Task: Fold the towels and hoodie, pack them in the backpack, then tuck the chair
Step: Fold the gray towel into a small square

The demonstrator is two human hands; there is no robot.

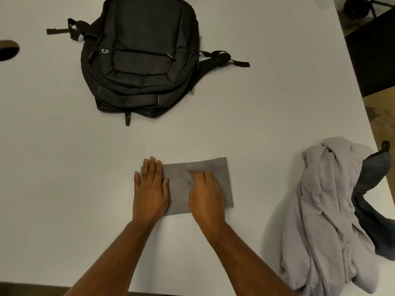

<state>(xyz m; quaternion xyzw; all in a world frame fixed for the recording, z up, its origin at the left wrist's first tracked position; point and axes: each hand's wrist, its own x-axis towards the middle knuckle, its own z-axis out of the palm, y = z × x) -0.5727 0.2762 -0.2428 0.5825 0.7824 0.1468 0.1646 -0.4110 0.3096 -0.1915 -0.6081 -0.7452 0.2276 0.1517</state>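
Note:
A folded grey towel (215, 174) lies flat on the white table (64, 157) near the front edge. My left hand (150, 189) rests flat on its left end, fingers spread and pointing away. My right hand (206, 195) presses on the towel's middle, its fingertips blurred. A black backpack (141, 54) lies closed at the far side, straps trailing left and right. A crumpled light-grey hoodie (324, 210) sits in a heap at the right, with a dark blue-grey cloth (372, 180) partly under it at the table's right edge.
The table's right edge runs diagonally past the hoodie; carpet and a dark piece of furniture (372, 52) lie beyond it. A round cable hole (7, 50) sits at the far left. A black chair base (361, 6) shows at the top right.

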